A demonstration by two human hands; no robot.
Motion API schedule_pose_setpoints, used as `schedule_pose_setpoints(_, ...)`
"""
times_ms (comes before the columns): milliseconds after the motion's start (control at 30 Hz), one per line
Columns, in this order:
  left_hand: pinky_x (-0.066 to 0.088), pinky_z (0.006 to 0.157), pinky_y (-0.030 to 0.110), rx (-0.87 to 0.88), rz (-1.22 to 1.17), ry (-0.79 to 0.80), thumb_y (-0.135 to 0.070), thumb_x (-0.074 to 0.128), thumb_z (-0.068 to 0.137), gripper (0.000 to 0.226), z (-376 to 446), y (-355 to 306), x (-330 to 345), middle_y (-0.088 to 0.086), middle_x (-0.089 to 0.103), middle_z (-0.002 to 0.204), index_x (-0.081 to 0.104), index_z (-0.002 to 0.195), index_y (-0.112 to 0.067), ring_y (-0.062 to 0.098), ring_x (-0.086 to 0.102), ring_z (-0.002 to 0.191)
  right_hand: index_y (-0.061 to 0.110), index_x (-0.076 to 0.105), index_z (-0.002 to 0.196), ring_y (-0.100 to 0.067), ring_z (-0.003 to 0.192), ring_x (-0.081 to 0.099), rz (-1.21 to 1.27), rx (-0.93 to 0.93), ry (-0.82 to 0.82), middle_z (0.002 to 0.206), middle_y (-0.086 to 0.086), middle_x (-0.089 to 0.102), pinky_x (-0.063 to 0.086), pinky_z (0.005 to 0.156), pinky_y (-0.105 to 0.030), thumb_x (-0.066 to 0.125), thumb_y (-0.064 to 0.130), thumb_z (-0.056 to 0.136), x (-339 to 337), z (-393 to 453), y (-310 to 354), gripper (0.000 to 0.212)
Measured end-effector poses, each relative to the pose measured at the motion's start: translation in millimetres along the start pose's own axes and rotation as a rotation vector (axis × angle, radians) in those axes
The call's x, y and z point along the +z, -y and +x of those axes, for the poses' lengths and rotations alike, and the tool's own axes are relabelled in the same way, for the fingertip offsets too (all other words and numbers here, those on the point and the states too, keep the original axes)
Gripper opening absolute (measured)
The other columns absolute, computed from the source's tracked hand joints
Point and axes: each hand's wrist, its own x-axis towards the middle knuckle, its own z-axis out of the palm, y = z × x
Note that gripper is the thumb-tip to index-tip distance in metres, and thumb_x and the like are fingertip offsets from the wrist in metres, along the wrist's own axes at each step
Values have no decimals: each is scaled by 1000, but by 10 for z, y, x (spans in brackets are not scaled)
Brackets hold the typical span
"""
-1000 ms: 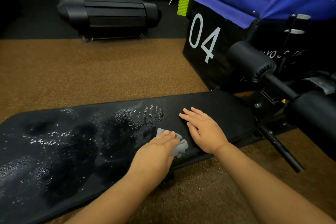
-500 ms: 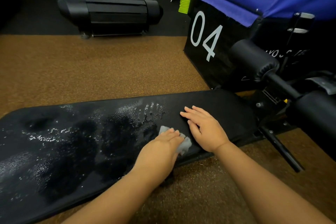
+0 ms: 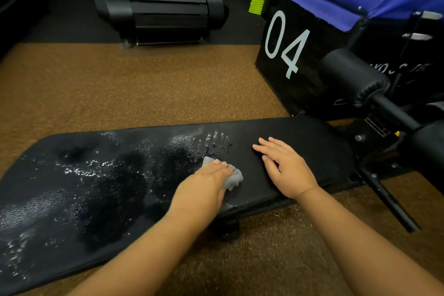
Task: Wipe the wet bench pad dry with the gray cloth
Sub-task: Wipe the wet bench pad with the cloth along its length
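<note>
A long black bench pad (image 3: 96, 190) lies across the view, glistening with water drops over its left and middle parts; its right end looks matt. My left hand (image 3: 204, 185) presses a crumpled gray cloth (image 3: 233, 179) flat on the pad near its middle, and most of the cloth is hidden under the fingers. My right hand (image 3: 286, 168) rests palm down on the pad's right part, fingers spread, holding nothing. A wet handprint (image 3: 213, 144) shows just beyond the cloth.
Black foam rollers (image 3: 353, 77) and the metal frame of the bench (image 3: 389, 199) stand to the right. A black box marked 04 (image 3: 288, 48) sits behind the pad, a treadmill (image 3: 158, 9) farther back. Brown speckled floor (image 3: 120, 89) surrounds the bench.
My left hand with the cloth has slid slightly away from me and to the left across the pad. The right hand has stayed in place.
</note>
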Motion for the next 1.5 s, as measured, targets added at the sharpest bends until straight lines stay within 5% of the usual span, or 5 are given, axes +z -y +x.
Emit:
schedule_pose_setpoints(333, 15, 112, 16, 17, -11, 20, -17, 47, 95, 44, -124, -144, 101, -12, 41, 146, 46, 138, -25, 5, 31, 139, 36, 53, 128, 0, 135, 26, -1, 12, -4, 139, 17, 46, 17, 108, -17, 46, 24, 96, 6, 1, -2, 35)
schedule_pose_setpoints(500, 49, 89, 23, 72, -11, 69, -26, 63, 62, 41, -149, -305, 195, -10, 71, 107, 74, 101, -26, 6, 66, 103, 37, 53, 128, 3, 133, 25, -10, 10, -16, 138, 17, 47, 18, 107, -16, 47, 23, 96, 11, 0, 4, 35)
schedule_pose_setpoints(833, 14, 113, 17, -41, 65, 26, -25, 39, 100, 47, 146, -24, -36, -12, 25, 154, 31, 145, -31, 3, 17, 143, 38, 53, 127, 4, 133, 25, 4, 22, -9, 138, 19, 46, 17, 107, -17, 46, 24, 96, 1, -1, 18, 35)
schedule_pose_setpoints(1333, 39, 98, 15, -44, 47, -21, -15, 65, 82, 44, 129, -118, 21, -7, 59, 130, 59, 126, -21, 8, 52, 124, 39, 55, 125, 7, 132, 24, -14, 10, -24, 135, 22, 46, 8, 101, -2, 48, 23, 95, 8, -6, 14, 35)
schedule_pose_setpoints(1500, 14, 111, 17, 20, 76, 63, -16, 40, 99, 47, 199, 3, -46, -7, 29, 154, 33, 145, -25, 7, 21, 143, 38, 55, 125, 7, 132, 24, -6, 14, -15, 134, 23, 45, 7, 100, 3, 50, 23, 95, -19, 1, 26, 35)
